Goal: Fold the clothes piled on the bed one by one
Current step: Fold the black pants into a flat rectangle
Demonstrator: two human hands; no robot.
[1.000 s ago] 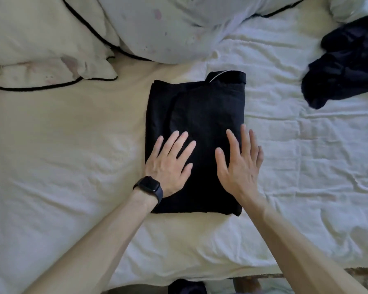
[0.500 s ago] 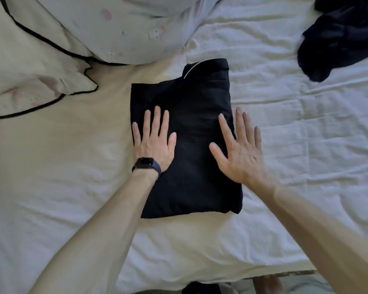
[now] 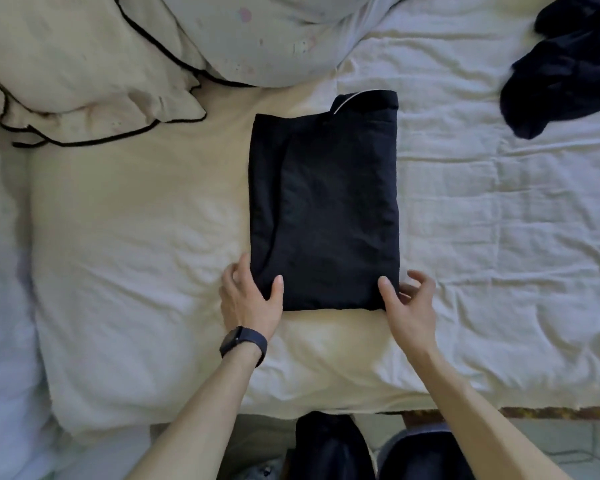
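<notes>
A black garment [image 3: 326, 209], folded into a neat rectangle, lies on the white bed sheet [image 3: 482, 237] in the middle of the view. My left hand [image 3: 248, 299], with a dark watch on the wrist, grips its near left corner, thumb on top and fingers at the side edge. My right hand [image 3: 407, 299] grips the near right corner, thumb on top and fingers curled at the edge. A crumpled dark pile of clothes [image 3: 568, 67] sits at the upper right.
A cream pillow with black piping [image 3: 84, 71] and a pale pillow [image 3: 264, 32] lie at the upper left. The bed's near edge [image 3: 551, 410] runs along the bottom, with my dark-clad legs [image 3: 333, 448] below it.
Both hands lay flat on top of the folded garment, smoothing it. They have slid back to its near corners and now grip them. The view has shifted.
</notes>
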